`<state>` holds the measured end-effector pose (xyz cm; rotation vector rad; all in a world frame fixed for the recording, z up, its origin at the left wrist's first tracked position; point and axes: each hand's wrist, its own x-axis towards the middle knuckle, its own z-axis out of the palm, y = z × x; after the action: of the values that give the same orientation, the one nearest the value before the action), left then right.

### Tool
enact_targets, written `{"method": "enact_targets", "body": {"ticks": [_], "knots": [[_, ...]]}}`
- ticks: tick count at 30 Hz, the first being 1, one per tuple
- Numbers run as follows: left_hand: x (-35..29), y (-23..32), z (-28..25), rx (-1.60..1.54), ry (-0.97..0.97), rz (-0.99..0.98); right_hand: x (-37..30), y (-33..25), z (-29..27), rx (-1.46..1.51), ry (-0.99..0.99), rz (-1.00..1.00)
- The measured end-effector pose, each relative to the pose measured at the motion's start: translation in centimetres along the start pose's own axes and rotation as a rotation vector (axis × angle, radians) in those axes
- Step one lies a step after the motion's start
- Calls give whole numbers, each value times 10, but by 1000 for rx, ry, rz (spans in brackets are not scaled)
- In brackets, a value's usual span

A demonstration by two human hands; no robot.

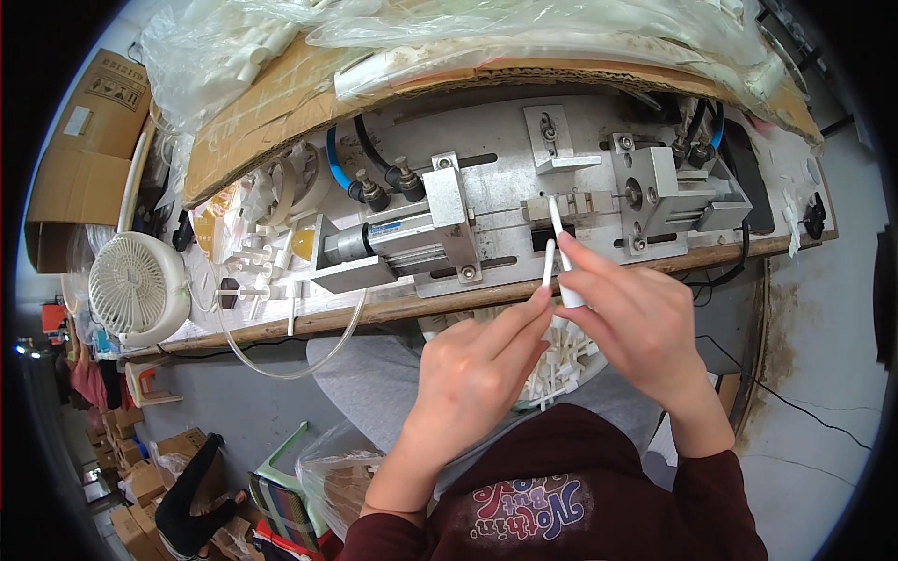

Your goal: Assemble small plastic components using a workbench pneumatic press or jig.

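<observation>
My left hand point(477, 369) is closed, thumb and fingertips pinching a slim white plastic stick point(548, 262) that points up. Just beside it, my right hand point(641, 318) grips a longer white plastic tube point(556, 215), whose wider end shows below the fingers. The two white pieces are side by side; whether they touch I cannot tell. Both hands are over the bench's front edge, before the small metal holding block point(566, 204) in the middle of the clamping fixture. Under the hands, many white plastic parts point(561, 365) lie heaped in my lap, partly hidden by my hands.
Air cylinders stand left point(402, 243) and right point(687, 201) of the block on a metal plate. A cardboard sheet point(281, 103) with plastic bags overhangs the back. At left are a white fan point(138, 288), loose white fittings point(257, 266) and a clear hose point(281, 376) looping off the edge.
</observation>
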<state>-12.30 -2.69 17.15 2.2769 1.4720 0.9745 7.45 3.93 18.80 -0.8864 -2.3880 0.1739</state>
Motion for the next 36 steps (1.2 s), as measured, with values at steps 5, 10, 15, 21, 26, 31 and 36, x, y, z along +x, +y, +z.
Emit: {"method": "enact_targets", "body": {"ticks": [5,10,15,21,26,31,36], "knots": [[-13,6,5,-93,-29,-23,14,-3,15,-216,11,-25],[-20,3,15,-163,-34,8,20,-6,15,-215,3,-23],[-25,2,18,-176,-47,30,27,-8,3,-211,-81,-41],[-51,-6,22,-168,-24,28,99,7,-56,144,196,31],[-69,-1,28,-175,-61,6,207,73,-81,-236,137,-18],[-69,4,32,-188,-55,35,265,114,-46,-541,-385,159],[-67,4,28,-174,-50,46,277,111,-30,-446,-386,147]]}}
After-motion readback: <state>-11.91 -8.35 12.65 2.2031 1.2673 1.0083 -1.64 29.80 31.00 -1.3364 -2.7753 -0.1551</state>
